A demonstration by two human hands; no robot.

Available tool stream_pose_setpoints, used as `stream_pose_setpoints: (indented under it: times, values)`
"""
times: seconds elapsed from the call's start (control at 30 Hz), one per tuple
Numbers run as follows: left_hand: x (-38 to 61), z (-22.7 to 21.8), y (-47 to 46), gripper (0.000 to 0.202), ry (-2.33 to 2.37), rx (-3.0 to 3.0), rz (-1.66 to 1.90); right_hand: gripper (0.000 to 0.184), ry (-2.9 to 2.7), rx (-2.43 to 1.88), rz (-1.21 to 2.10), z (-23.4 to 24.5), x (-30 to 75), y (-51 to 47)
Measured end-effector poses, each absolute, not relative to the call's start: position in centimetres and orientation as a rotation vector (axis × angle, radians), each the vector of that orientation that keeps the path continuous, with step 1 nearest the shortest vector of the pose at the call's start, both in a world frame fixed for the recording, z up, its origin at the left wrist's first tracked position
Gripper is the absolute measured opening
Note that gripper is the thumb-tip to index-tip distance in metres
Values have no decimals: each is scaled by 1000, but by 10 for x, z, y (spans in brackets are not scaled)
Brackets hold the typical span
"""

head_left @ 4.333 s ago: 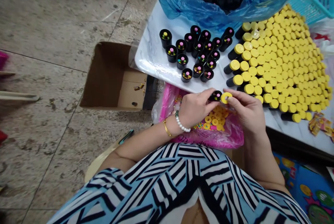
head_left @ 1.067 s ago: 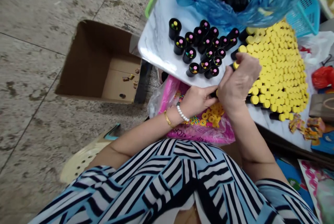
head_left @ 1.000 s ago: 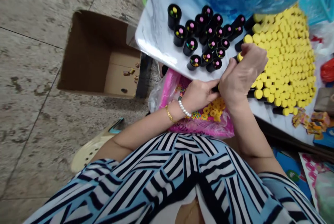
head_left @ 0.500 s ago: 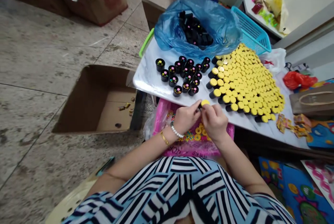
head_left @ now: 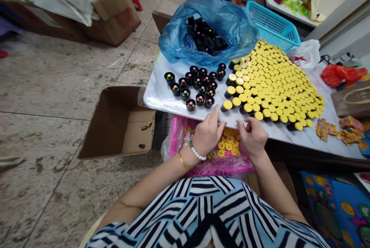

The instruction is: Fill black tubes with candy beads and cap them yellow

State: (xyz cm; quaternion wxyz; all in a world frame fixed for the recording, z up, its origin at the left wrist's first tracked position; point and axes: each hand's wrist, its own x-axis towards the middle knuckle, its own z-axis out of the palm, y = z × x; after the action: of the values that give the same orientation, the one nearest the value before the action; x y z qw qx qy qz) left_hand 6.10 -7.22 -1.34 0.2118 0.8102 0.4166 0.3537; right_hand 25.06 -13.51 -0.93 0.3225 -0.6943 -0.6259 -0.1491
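My left hand (head_left: 208, 135) rests at the table's near edge, index finger stretched forward and thumb apart, holding nothing. Its fingertip is close to a small black container with a yellow cap (head_left: 227, 105), standing at the near left of a large group of yellow-capped containers (head_left: 274, 82). To the right, my right hand (head_left: 254, 137) has its fingers bent, with a gap between thumb and index finger and nothing visible between them. Left of the group stand several uncapped black cups (head_left: 200, 98) with colored beads inside. Below my hands, a pink tray (head_left: 175, 132) contains yellow ring-shaped pieces (head_left: 229, 146) and small beads.
A blue plastic bag (head_left: 173, 39) of black cups lies at the back of the white table (head_left: 156, 93), beside a blue basket (head_left: 273, 22). An open cardboard box (head_left: 106, 124) sits on the left. Small orange packets (head_left: 325, 129) and a red bag (head_left: 342, 75) lie at right.
Both hands were together around a yellow-capped container; now they are apart and a capped container stands on the table near my left index finger. The view has shifted slightly.
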Motion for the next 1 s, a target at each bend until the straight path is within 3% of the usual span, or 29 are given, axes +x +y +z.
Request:
stream_pose_setpoints:
  times: [0.1,0.27,0.33,0.4,0.53,0.67,0.87,1.0]
  values:
    - [83,-1,-54,55,1216,2251,827,18,-1616,-1853,-365,-12,260,-142]
    - [116,7,-28,24,1268,2187,715,15,-1616,-1812,-375,-9,264,-152]
    - [118,4,-29,35,1272,2164,772,13,-1607,-1793,-462,-8,268,-159]
    - [116,0,-37,60,1263,2156,889,19,-1591,-1765,-613,-7,274,-163]
    - [117,-5,-55,94,1212,2198,1115,54,-1640,-1752,-815,-3,286,-155]
    - [128,-10,-59,105,1170,2289,1139,73,-1808,-1829,-749,12,294,-133]
    - [146,-24,-34,123,1080,2289,1045,80,-2088,-1877,-523,39,309,-104]
    - [153,-27,-23,118,1059,2242,1000,80,-2177,-1995,-390,36,314,-85]
